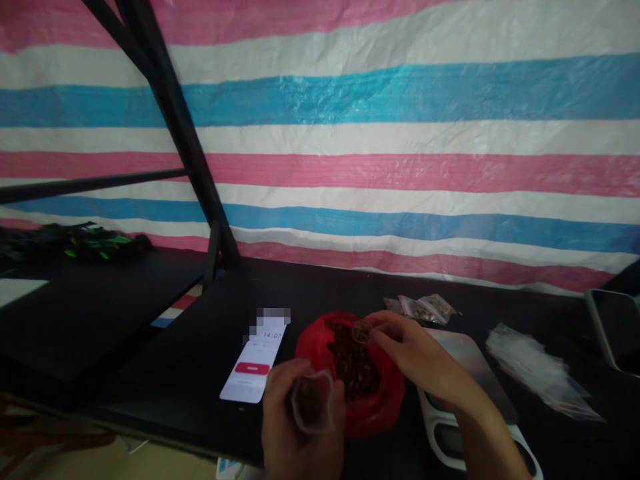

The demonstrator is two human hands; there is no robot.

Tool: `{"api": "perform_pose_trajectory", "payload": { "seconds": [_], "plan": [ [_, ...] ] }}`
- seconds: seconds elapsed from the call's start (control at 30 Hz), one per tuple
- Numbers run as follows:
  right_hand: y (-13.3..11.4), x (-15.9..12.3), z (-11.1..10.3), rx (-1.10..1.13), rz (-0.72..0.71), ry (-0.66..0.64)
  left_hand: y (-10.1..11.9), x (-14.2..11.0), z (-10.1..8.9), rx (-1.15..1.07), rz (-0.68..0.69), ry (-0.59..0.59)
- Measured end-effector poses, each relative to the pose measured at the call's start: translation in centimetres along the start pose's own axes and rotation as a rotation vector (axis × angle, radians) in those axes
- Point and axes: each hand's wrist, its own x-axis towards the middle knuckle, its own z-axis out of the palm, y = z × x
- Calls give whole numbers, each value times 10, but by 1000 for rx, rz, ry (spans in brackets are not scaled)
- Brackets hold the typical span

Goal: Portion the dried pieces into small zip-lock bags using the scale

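My left hand is closed around a small clear plastic bag, its mouth held spread and facing up; some dark stuff shows dimly inside. A red plastic bag stands open just beyond, holding dried brown pieces whose kind I cannot make out. Over the far part of these pieces, my right hand pinches a small round see-through cup between thumb and fingers. Brown bits appear in or behind the cup. Partly under my right forearm lies a kitchen scale with a metal top.
Left of the red bag lies a lit phone. Filled small bags sit behind the scale, and a pile of flat clear bags lies to its right. A dark-framed device stands at far right. A slanted black post rises at left.
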Motion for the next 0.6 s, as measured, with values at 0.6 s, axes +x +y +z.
{"api": "perform_pose_trajectory", "payload": {
  "seconds": [0.6],
  "plan": [
    [-36,-25,22,-315,-337,98,-24,8,13,8,-417,-444]
  ]
}}
